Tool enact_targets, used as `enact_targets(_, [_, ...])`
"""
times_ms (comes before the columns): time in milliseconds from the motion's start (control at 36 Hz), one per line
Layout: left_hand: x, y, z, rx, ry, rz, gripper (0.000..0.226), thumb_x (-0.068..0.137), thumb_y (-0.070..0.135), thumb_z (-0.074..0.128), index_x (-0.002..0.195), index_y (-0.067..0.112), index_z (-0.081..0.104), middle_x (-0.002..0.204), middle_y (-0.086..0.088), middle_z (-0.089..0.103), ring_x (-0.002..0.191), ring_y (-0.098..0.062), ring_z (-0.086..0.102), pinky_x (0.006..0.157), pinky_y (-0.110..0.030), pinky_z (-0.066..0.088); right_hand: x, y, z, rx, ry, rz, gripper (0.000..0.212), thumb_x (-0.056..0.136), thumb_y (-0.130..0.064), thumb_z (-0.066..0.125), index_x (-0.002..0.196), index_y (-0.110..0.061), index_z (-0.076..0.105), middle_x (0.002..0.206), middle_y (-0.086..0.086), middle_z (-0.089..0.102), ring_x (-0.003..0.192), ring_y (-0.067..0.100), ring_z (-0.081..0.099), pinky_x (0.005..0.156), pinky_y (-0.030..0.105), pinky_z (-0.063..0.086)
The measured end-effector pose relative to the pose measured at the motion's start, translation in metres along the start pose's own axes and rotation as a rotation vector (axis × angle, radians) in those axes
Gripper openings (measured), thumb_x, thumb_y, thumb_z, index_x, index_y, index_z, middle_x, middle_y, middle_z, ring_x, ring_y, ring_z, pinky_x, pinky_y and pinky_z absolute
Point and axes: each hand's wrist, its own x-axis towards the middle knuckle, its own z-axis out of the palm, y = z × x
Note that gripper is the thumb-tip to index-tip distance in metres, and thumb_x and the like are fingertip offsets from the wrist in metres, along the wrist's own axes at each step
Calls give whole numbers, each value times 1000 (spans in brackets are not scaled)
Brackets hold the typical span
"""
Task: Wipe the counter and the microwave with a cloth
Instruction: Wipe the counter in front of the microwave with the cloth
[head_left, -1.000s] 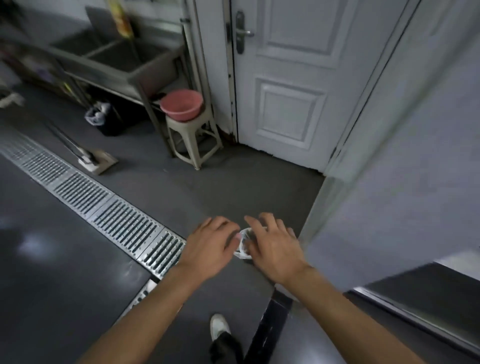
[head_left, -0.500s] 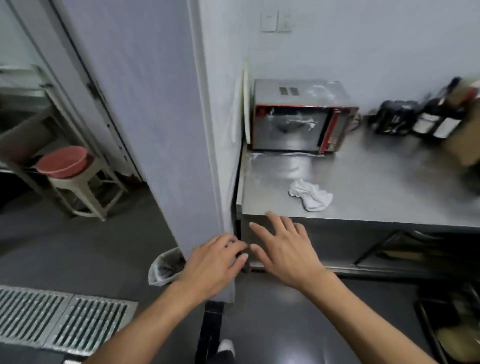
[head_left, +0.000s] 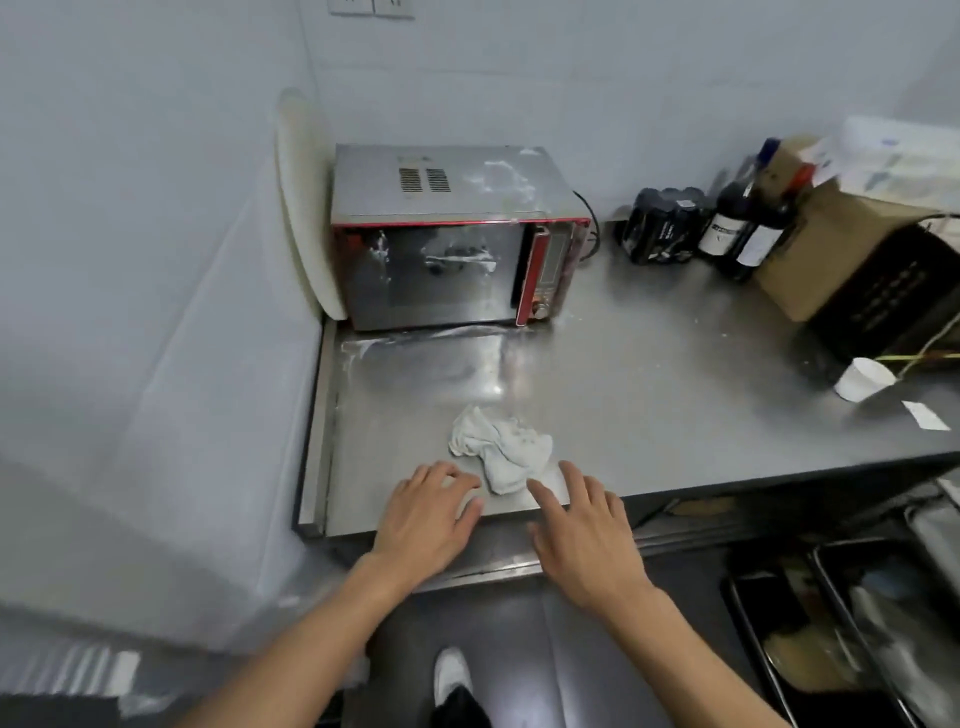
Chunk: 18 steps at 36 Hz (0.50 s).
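White cloth (head_left: 501, 449) is lying in a crumpled heap on the steel worktop (head_left: 675, 405), close to its front edge in the lower middle of the frame. It is sitting directly above the gap between your two hands. Your left hand (head_left: 421, 519) is lying palm down over the front edge, just to the lower left of the cloth. Your right hand (head_left: 587, 540) is mirroring it at the lower right. The fingers (head_left: 543, 496) of both are lying straight and slightly fanned, holding nothing.

The heap is stretching roughly from upper left to lower right. A narrow tail is trailing down the frame toward you, between the two sets of fingertips. Your right forefinger is pointing at the heap's lower right edge and is looking the nearest to it, at or just beside the fabric; whether it is touching, I cannot tell. The left fingertips are sitting just beside the tail, a shade further off. So the grab is looking like a short reach up the frame, and the right hand is seeming better placed to close over the bulk of the heap.

The microwave (head_left: 447, 244) is standing well apart from the cloth at the upper left of the worktop, against the wall. White smears are showing on its door, on its top and on the steel strip just in front of it, so nothing there is looking wiped yet.
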Motion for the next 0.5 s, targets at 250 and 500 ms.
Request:
enact_targets(250, [136, -32, 40, 20, -110, 50, 57, 100, 50, 26, 145, 31, 55, 142, 4, 55, 130, -23, 53, 103, -40, 47, 100, 27, 72, 22, -150, 109, 57, 72, -39, 84, 125, -24, 67, 125, 20, 65, 97, 36, 70, 77, 48, 59])
enact_targets(500, [214, -26, 66, 154, -341, 248, 52, 113, 29, 40, 164, 30, 27, 174, 3, 14, 160, -23, 10, 127, -38, 8, 149, 48, 129, 45, -243, 104, 68, 57, -29, 91, 120, -18, 70, 100, 15, 65, 71, 31, 65, 60, 42, 55])
